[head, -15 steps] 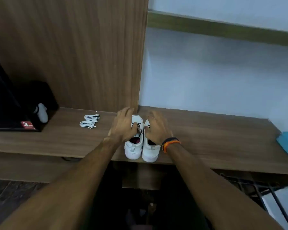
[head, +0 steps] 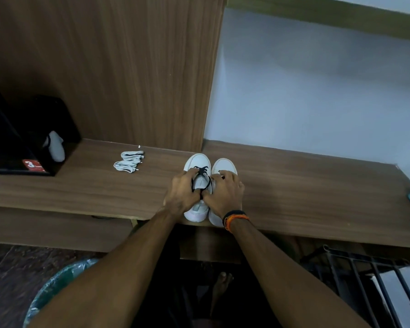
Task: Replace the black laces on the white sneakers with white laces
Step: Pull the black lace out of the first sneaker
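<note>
Since 0.5 s ago: both hands drawn back toward counter (head: 294, 190) front edge | left hand (head: 181, 194) and right hand (head: 225, 194) pinch black lace (head: 200, 172) of left sneaker (head: 197, 162) | unlacing begun; white laces (head: 128, 159) untouched.

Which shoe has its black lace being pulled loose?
The left shoe of the pair. Both hands, left hand and right hand, pinch its black lace, which loops up loose. The right shoe sits beside it, its lace mostly hidden.
</note>
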